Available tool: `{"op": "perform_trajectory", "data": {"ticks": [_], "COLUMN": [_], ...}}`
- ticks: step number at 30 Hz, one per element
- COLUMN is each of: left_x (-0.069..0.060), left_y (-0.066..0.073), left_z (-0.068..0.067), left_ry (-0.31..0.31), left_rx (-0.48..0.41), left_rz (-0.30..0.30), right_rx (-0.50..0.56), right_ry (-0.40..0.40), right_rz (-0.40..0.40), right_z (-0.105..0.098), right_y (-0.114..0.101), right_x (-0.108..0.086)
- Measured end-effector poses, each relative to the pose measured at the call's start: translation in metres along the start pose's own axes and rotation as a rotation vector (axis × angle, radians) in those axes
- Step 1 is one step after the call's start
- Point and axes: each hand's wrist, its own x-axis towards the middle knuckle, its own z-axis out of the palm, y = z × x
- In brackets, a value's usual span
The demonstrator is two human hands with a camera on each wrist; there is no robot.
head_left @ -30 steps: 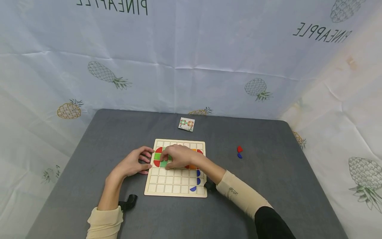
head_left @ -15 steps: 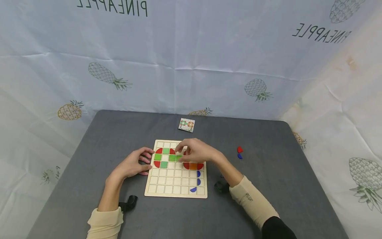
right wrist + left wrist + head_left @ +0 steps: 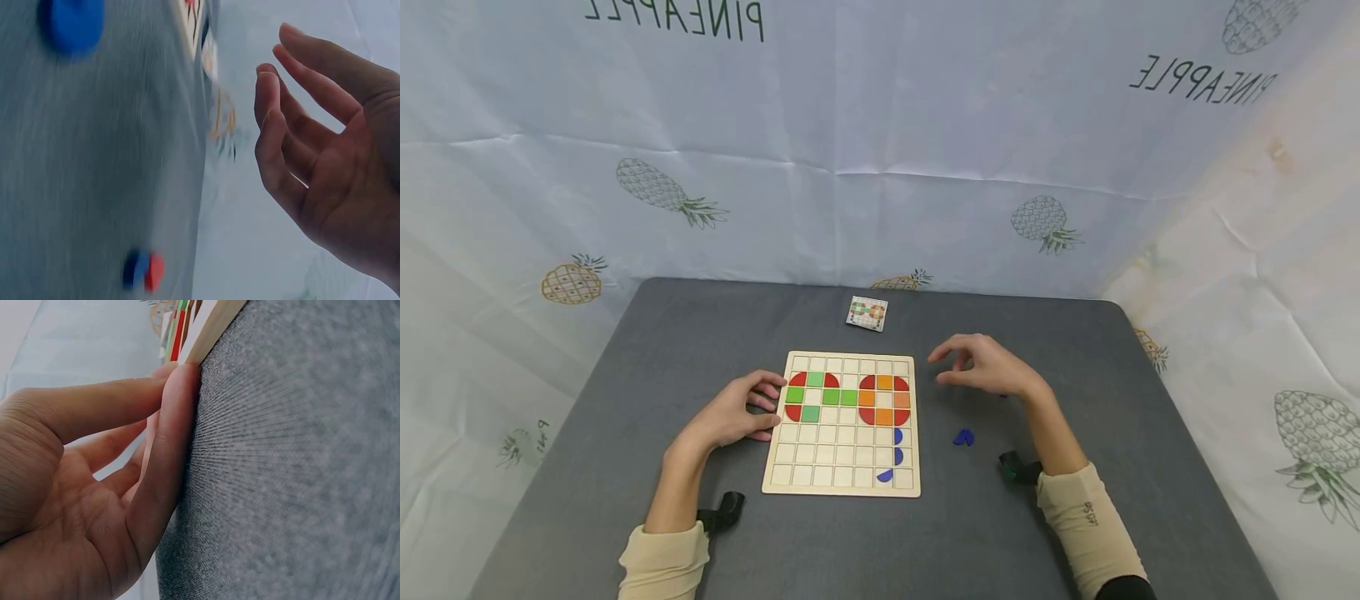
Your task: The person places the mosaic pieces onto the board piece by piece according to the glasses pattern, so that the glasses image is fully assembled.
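A square wooden grid board point(image 3: 816, 477) lies on the grey table, bearing red, green and orange pieces in two rounded patterns. Blue half-round pieces point(image 3: 898, 456) sit low in its right-hand columns. My left hand point(image 3: 737, 410) touches the board's left edge with thumb and fingertips; the left wrist view shows its fingers against the wooden edge point(image 3: 209, 331). Right of the board my right hand point(image 3: 988, 367) hovers above the table, fingers loosely bent, holding nothing. Nearer me lie blue pieces point(image 3: 964, 437). The right wrist view shows a red piece point(image 3: 155, 272) beside a blue one point(image 3: 136, 270).
Behind the board lies a small pattern card point(image 3: 867, 313). A pineapple-print cloth point(image 3: 842, 217) hangs along the table's back edge. Dark wrist straps with cameras point(image 3: 722, 511) stick out near both wrists.
My right hand has moved right, off the board, uncovering the orange and red pattern and the green pieces. Blue pieces beside the board have come into view. My left hand has stayed put.
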Motion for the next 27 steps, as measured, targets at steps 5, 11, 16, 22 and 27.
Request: {"op": "perform_trajectory", "data": {"ticks": [5, 11, 16, 22, 27], "left_x": [0.0, 0.0, 0.0, 0.0, 0.0], "left_y": [0.0, 0.002, 0.002, 0.002, 0.002], "left_z": [0.001, 0.0, 0.0, 0.001, 0.0], "left_ry": [0.002, -0.004, -0.005, -0.005, -0.007], "left_rx": [0.003, -0.007, -0.009, -0.002, 0.001], "left_rz": [-0.008, -0.011, -0.01, -0.014, -0.014], "right_rx": [0.031, 0.046, 0.077, 0.07, 0.059], "right_ry": [0.048, 0.058, 0.017, -0.017, -0.012], "right_rz": [0.074, 0.179, 0.246, 0.24, 0.25], "right_z": [-0.019, -0.033, -0.038, -0.039, -0.036], "right_y": [0.027, 0.054, 0.07, 0.088, 0.094], "right_x": [-0.022, -0.041, -0.048, -0.05, -0.051]}}
